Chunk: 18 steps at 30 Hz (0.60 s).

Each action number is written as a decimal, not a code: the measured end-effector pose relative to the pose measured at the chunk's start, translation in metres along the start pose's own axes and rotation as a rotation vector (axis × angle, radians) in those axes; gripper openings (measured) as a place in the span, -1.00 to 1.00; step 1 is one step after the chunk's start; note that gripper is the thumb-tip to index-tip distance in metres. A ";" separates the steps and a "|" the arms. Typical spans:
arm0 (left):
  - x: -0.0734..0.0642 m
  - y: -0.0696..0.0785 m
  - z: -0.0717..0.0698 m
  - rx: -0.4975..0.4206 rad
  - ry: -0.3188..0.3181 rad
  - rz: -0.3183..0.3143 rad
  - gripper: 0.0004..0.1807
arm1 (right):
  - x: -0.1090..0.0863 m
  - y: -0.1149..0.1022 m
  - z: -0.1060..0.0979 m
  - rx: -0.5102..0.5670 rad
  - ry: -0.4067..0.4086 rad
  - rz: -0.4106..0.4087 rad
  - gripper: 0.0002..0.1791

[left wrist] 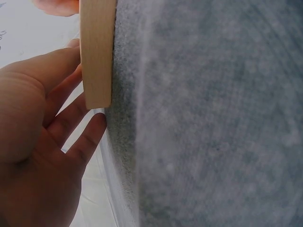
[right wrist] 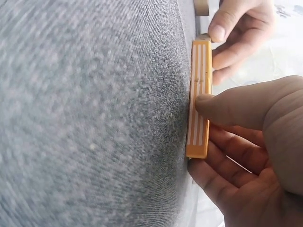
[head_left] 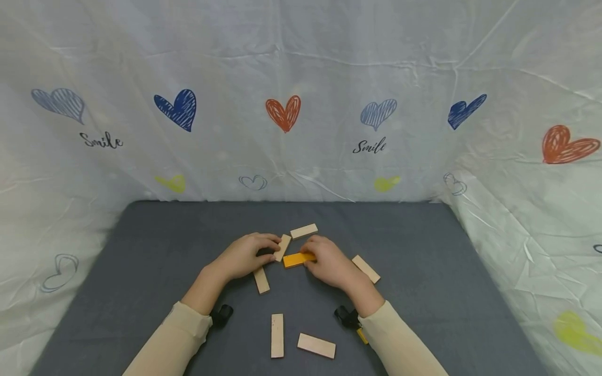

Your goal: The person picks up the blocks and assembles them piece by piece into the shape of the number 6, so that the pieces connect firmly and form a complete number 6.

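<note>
The left hand [head_left: 245,258] pinches a pale block [head_left: 283,247]; the right hand [head_left: 329,262] grips an orange block [head_left: 295,260] just right of it; another wooden block [head_left: 304,231] lies beyond.

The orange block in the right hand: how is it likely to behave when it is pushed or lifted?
The orange block is probably stiff: its long edges look straight where the right hand pinches it. Its flat faces suggest it would slide rather than roll. The grey cloth looks woven, so sliding may meet some drag.
</note>
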State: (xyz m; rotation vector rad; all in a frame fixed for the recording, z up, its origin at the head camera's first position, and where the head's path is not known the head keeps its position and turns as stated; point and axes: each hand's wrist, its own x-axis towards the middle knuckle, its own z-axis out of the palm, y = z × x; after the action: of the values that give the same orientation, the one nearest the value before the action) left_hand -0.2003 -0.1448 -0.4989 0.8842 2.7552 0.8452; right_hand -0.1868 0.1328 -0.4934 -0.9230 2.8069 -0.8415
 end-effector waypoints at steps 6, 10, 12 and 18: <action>-0.001 0.000 0.001 -0.003 0.003 -0.003 -0.67 | 0.000 0.000 0.001 -0.002 -0.002 0.004 -0.71; -0.001 0.000 0.002 0.002 0.006 -0.001 -0.67 | -0.001 -0.001 0.001 0.004 -0.006 0.004 -0.71; -0.001 0.000 0.002 0.005 0.009 0.000 -0.67 | -0.001 -0.001 0.001 0.003 -0.008 0.007 -0.70; -0.001 0.000 0.001 -0.002 0.011 0.000 -0.67 | 0.000 0.001 0.000 0.002 -0.006 0.012 -0.68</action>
State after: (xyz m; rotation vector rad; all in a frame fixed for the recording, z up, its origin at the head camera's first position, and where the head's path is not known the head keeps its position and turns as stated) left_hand -0.1995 -0.1446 -0.5001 0.8814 2.7638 0.8549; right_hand -0.1873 0.1336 -0.4945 -0.9066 2.8024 -0.8384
